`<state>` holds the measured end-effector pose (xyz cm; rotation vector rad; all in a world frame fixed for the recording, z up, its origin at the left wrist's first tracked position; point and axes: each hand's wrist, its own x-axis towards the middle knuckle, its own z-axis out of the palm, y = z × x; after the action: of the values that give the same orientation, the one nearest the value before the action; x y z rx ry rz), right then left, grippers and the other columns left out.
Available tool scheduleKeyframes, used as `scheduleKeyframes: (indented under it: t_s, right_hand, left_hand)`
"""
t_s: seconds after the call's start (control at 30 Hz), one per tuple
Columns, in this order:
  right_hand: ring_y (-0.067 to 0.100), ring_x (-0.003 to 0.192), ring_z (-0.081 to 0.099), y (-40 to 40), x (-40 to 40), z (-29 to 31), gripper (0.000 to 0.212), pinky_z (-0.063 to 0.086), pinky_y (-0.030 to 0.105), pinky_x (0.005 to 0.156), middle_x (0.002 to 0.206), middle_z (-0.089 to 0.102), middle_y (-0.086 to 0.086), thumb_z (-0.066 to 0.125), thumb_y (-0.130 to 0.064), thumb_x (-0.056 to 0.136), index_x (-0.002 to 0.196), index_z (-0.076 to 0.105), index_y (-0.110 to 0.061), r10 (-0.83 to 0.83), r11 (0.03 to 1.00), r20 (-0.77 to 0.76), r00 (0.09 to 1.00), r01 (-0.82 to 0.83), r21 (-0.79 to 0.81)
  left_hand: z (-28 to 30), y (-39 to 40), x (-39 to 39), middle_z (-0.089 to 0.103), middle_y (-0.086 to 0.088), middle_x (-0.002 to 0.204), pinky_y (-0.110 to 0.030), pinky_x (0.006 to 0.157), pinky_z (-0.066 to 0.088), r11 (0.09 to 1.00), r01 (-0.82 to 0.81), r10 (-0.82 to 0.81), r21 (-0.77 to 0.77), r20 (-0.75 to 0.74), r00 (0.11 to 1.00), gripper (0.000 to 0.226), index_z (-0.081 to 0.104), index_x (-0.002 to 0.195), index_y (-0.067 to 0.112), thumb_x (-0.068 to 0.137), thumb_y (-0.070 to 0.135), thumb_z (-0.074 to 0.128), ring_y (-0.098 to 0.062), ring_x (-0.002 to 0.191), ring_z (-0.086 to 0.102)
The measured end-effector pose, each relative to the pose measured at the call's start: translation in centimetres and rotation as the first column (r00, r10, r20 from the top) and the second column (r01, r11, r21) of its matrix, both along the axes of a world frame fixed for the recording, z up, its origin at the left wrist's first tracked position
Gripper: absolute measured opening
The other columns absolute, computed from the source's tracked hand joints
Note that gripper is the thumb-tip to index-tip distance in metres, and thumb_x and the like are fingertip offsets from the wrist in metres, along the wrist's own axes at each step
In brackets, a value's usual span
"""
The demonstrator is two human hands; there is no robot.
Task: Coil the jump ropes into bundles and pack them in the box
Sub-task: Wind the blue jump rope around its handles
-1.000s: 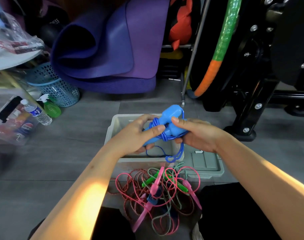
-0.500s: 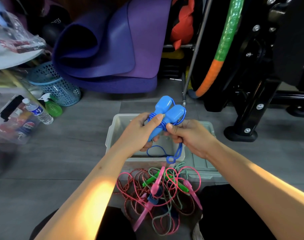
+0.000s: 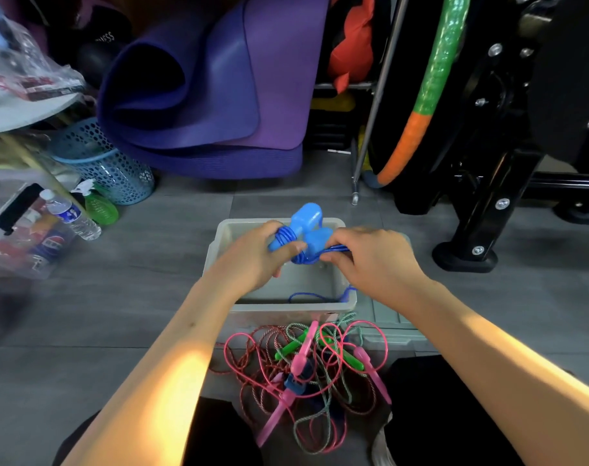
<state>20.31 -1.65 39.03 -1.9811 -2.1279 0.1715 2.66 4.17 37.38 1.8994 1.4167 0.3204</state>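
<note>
Blue jump rope (image 3: 306,235) — held over the open box (image 3: 288,306), both handles side by side, cord wound round them. My left hand (image 3: 257,255) has its grip curled round the handles and the coiled cord at their near-left end, thumb laid across the wraps. My right hand (image 3: 370,258) has its grip pinched on the cord strands where they leave the handles to the right. A loose tail of the blue cord hangs down inside the box and loops over its near right rim.

Box — pale grey plastic, on the grey floor (image 3: 152,297) just ahead of me; its lid (image 3: 392,326) lies flat on the floor against its right side.

Tangle of jump ropes (image 3: 306,371) — on the floor near me, between my knees, just in front of the box: pink, red and green-white cords, pink and green handles, uncoiled.

Far side: rolled purple yoga mats (image 3: 202,95), a blue mesh basket (image 3: 101,163), a green spray bottle (image 3: 99,205), a water bottle (image 3: 69,213) at left; a green-and-orange hoop (image 3: 427,89) at right.
</note>
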Motion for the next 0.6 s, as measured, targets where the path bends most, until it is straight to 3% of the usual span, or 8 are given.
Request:
scheduleKeyframes:
  t_s: [0.13,0.23,0.3,0.4,0.47,0.53,0.6]
  right_hand:
    - [0.017,0.092,0.057,0.2,0.3,-0.4,0.016,0.041,0.029,0.075,0.088,0.062,-0.006,0.065,-0.030,0.084,0.093,0.068,-0.018,0.167,0.986,-0.156,0.974,-0.164,0.031]
    - [0.004,0.078,0.053,0.3,0.7,-0.9,0.008,0.044,0.023,0.071,0.073,0.055,-0.013,0.075,-0.021,0.075,0.081,0.072,-0.019,0.233,0.966,-0.310,0.922,-0.257,-0.036]
    - [0.002,0.071,0.050,0.3,0.9,-0.7,0.015,0.038,0.013,0.063,0.070,0.058,-0.010,0.081,-0.022,0.067,0.077,0.071,-0.023,0.215,0.959,-0.411,0.886,-0.271,-0.083]
    - [0.006,0.058,0.043,0.4,1.1,-0.4,0.043,0.035,0.018,0.055,0.066,0.061,-0.002,0.088,-0.025,0.052,0.073,0.050,-0.029,0.103,0.971,-0.489,0.866,-0.195,-0.140]
    - [0.004,0.056,0.041,0.7,1.3,-0.6,0.046,0.035,0.019,0.055,0.062,0.056,-0.005,0.089,-0.021,0.050,0.071,0.049,-0.024,0.072,0.962,-0.557,0.828,-0.206,-0.182]
    - [0.005,0.062,0.046,1.1,1.6,-0.8,0.040,0.040,0.024,0.063,0.065,0.056,-0.009,0.089,-0.015,0.055,0.070,0.053,-0.022,0.041,0.934,-0.700,0.713,-0.276,-0.226]
    - [0.010,0.070,0.051,1.4,1.9,-0.9,0.028,0.043,0.028,0.071,0.072,0.058,-0.004,0.084,-0.015,0.061,0.068,0.058,-0.024,-0.020,0.899,-0.843,0.537,-0.359,-0.251]
  left_hand:
    - [0.4,-0.8,0.4,0.061,0.002,0.064,-0.023,0.053,0.037,0.966,0.139,-0.166,-0.218,-0.111,0.980,0.039,0.051,0.118,0.034,0.086,0.054,0.058,-0.004,0.050,0.049]
    - [0.5,-1.1,0.2,0.062,0.002,0.065,-0.020,0.050,0.035,0.891,0.259,-0.297,-0.373,-0.046,0.954,0.032,0.059,0.109,0.035,0.082,0.052,0.064,-0.007,0.048,0.050]
    - [0.6,-1.3,0.1,0.058,0.007,0.055,-0.020,0.049,0.033,0.852,0.335,-0.366,-0.403,-0.001,0.931,0.023,0.063,0.098,0.039,0.080,0.052,0.066,-0.006,0.040,0.044]
    - [0.4,-1.5,0.1,0.060,0.000,0.057,-0.025,0.052,0.033,0.822,0.398,-0.423,-0.407,0.030,0.905,0.019,0.064,0.087,0.043,0.075,0.056,0.069,-0.014,0.043,0.041]
    - [0.4,-1.6,0.1,0.061,-0.002,0.058,-0.027,0.054,0.034,0.802,0.438,-0.452,-0.406,0.068,0.890,0.014,0.065,0.080,0.043,0.075,0.056,0.070,-0.018,0.045,0.041]
    - [0.6,-1.6,0.0,0.060,-0.003,0.057,-0.026,0.053,0.034,0.788,0.469,-0.457,-0.399,0.131,0.880,0.012,0.065,0.072,0.044,0.073,0.055,0.070,-0.018,0.044,0.040]
    - [0.9,-1.6,-0.2,0.057,-0.005,0.057,-0.023,0.048,0.032,0.786,0.481,-0.422,-0.388,0.232,0.876,0.012,0.066,0.068,0.041,0.069,0.053,0.069,-0.013,0.040,0.038]
